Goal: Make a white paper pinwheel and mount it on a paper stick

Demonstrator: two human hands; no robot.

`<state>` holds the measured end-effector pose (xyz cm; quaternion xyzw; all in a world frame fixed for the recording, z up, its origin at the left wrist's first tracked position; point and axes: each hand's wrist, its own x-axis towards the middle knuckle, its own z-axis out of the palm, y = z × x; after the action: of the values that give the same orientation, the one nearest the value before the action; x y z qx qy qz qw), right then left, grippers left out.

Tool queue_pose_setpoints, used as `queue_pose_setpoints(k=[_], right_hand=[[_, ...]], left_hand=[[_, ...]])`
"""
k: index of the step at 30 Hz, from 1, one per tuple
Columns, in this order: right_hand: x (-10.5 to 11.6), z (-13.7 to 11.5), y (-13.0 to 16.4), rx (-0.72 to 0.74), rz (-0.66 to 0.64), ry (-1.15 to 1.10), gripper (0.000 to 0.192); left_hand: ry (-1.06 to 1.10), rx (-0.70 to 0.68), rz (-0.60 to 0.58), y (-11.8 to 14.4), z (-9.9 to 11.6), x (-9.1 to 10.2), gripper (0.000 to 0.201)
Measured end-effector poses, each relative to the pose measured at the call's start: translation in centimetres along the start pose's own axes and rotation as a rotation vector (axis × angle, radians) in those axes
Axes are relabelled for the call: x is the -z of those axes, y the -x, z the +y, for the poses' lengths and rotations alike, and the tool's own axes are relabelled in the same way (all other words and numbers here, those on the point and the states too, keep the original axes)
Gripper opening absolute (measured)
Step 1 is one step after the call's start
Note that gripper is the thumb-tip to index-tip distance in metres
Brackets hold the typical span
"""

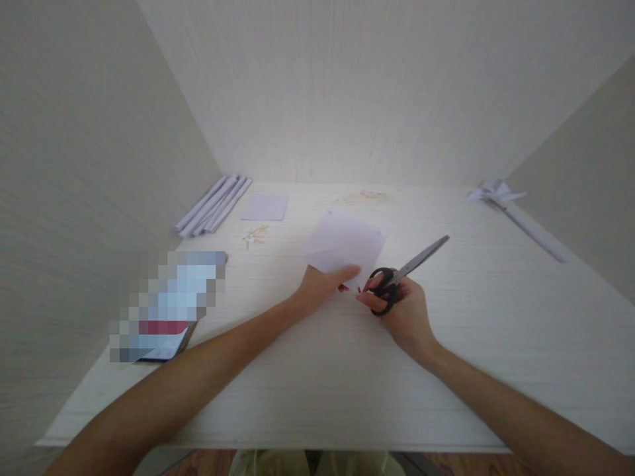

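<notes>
Pinching paper [344, 248] between both hands

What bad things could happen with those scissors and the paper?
The left hand pinches the folded paper right beside the right hand holding the scissors, so a finger might get nipped if the blades close near it. The paper is held by one corner only, so it may bend and the cut go crooked.
</notes>
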<state>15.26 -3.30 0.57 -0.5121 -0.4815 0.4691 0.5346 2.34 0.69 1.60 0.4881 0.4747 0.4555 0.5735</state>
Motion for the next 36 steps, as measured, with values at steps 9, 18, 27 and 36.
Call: queue_pose_setpoints(k=[9,18,27,36], right_hand=[[0.04,-0.11,-0.10,-0.026,0.009,-0.036,0.027],[0.13,0.44,-0.18,-0.040,0.042,-0.043,0.030],[0.13,0.43,-0.28,-0.006,0.051,0.009,0.027],[-0.03,0.09,-0.19,-0.012,0.059,0.008,0.028]], left_hand=[[-0.129,-0.038,0.037,-0.13,-0.72,0.19,0.016],[-0.139,-0.021,-0.009,0.17,-0.50,0.18,0.017],[-0.134,-0.020,-0.043,0.29,-0.55,0.26,0.019],[-0.112,-0.031,-0.067,0.26,-0.72,0.19,0.020]])
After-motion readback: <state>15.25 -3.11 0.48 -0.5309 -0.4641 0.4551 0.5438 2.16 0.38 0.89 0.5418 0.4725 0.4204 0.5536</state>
